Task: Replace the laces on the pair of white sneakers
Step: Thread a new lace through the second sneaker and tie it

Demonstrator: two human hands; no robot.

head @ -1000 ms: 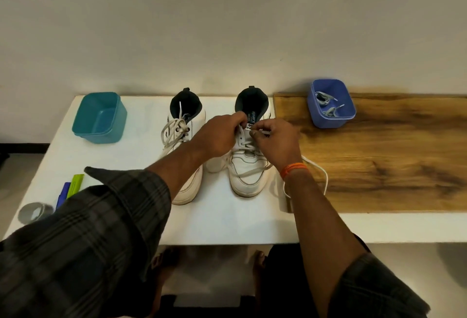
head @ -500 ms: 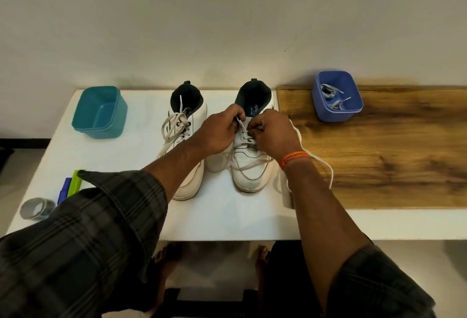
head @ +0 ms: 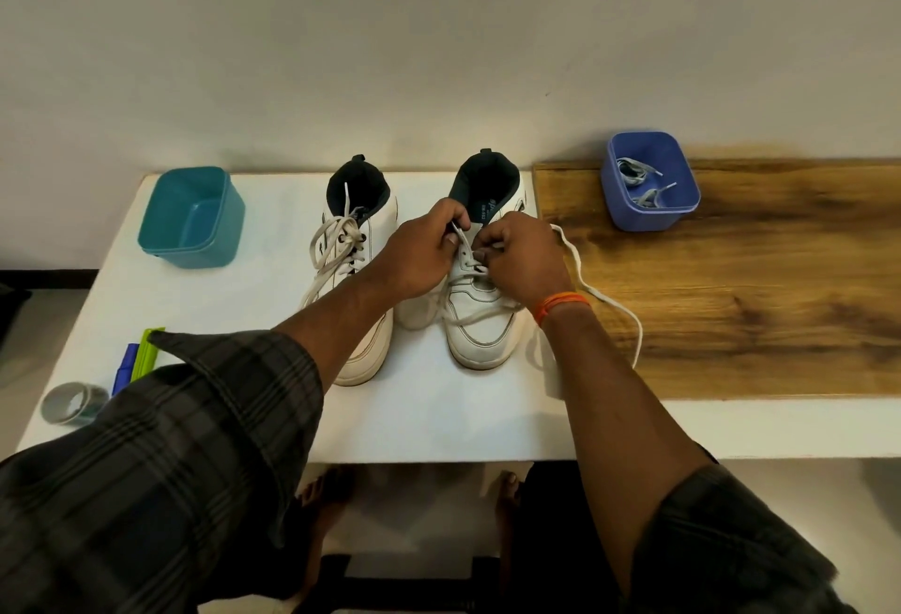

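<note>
Right sneaker [head: 480,321], tabletop [head: 439,413] centre, beside left sneaker [head: 358,272] at 9 o'clock: left hand [head: 421,255] and right hand [head: 524,260] both curled, apparently pinching its white lace [head: 604,301], trailing toward 3 o'clock.

Dim, soft indoor light, faint shadows on the wall [head: 439,52], wide-angle bending at the edges, mild blur

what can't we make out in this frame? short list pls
All in the head view:
- Upper eyelets of the right sneaker: covered by the left hand and right hand.
- Which eyelet the lace enters: hidden by the fingers.
- Green and blue items: mostly behind the left sleeve.
- Tongue label print: too small.
- Teal bin contents: partly behind its front wall.
</note>
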